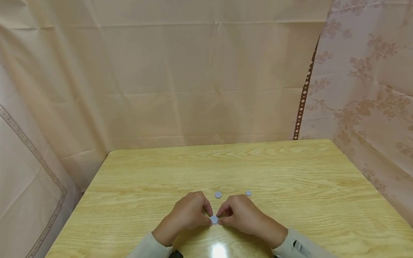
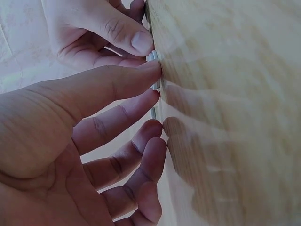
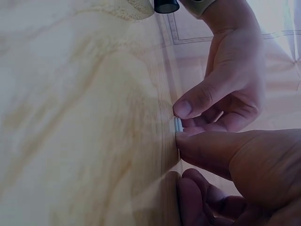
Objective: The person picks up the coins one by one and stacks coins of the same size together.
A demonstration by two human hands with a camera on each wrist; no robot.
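A small stack of pale grey round discs [image 1: 214, 219] lies flat on the wooden table between my two hands. My left hand [image 1: 191, 211] pinches its left edge between thumb and forefinger. From the opposite side my right hand [image 1: 241, 214] pinches the right edge the same way. Seen edge-on in the right wrist view, the stacked discs [image 3: 178, 125] show at least two layers between the thumbs. Fingertips hide part of the stack in the left wrist view. Two more grey discs, one at the centre [image 1: 218, 194] and one to the right [image 1: 248, 193], lie just beyond my hands.
The wood-grain table [image 1: 142, 175] stretches out around the hands. Behind it hangs a beige curtain [image 1: 203, 74], with patterned cloth [image 1: 382, 77] on the right and more cloth [image 1: 22, 162] on the left. A bright reflection shows near the front.
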